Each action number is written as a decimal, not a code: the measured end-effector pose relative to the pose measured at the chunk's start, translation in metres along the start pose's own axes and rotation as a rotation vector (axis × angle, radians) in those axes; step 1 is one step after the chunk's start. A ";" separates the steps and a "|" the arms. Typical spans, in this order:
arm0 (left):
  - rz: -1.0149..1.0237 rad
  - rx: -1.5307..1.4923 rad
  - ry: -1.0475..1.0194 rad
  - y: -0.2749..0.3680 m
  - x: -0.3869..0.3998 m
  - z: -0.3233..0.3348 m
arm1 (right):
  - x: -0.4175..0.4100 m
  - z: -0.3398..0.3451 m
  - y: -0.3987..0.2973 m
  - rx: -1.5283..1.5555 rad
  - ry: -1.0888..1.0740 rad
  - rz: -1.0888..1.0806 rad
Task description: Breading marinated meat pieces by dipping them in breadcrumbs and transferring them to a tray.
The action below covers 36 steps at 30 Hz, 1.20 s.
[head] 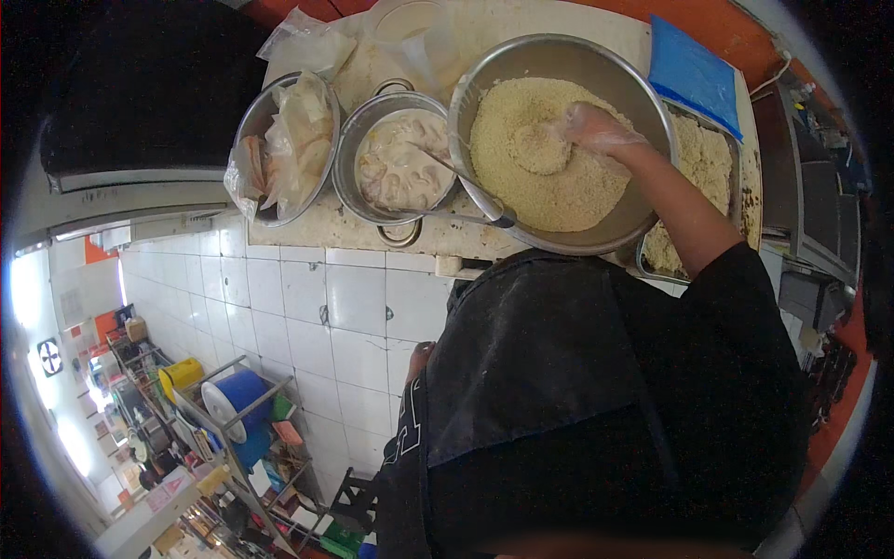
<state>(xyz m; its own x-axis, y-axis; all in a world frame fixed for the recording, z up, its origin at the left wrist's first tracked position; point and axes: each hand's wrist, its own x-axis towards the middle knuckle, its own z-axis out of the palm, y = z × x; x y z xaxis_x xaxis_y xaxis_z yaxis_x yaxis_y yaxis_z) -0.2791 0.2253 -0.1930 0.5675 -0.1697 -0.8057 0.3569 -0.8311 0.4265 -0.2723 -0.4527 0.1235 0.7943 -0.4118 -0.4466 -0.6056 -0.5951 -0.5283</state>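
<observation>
My right hand [601, 131], in a clear plastic glove, is in a large metal bowl [562, 52] of pale bread crumbs [517, 105]. Its curled fingers are beside a round, crumb-covered piece [541, 150]; whether they grip anything cannot be told. Metal tongs [478, 192] reach from the big bowl's rim into a two-handled metal pot [343, 157], where pieces sit in a creamy, whitish batter [405, 171]. My left hand [419, 358] hangs low beside the black apron, mostly hidden, away from the bowls.
At the left stands a metal bowl [334, 133] with plastic bags [300, 147] of flat pale pieces. Behind are a translucent plastic container [412, 35] and another bag [307, 45]. A tray [735, 175] of crumb-coated food lies right, under a blue plastic sheet [695, 80].
</observation>
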 end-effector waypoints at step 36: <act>0.614 0.844 -0.328 0.179 -0.001 -0.017 | -0.202 -0.110 0.088 0.139 0.779 0.403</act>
<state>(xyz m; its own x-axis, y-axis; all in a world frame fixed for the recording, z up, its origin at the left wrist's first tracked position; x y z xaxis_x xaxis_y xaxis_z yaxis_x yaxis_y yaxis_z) -0.2034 0.0858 -0.1088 0.2052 -0.7081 -0.6756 -0.6137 -0.6309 0.4747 -0.4805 -0.4981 0.2468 0.2955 -0.9550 -0.0260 -0.8066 -0.2348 -0.5425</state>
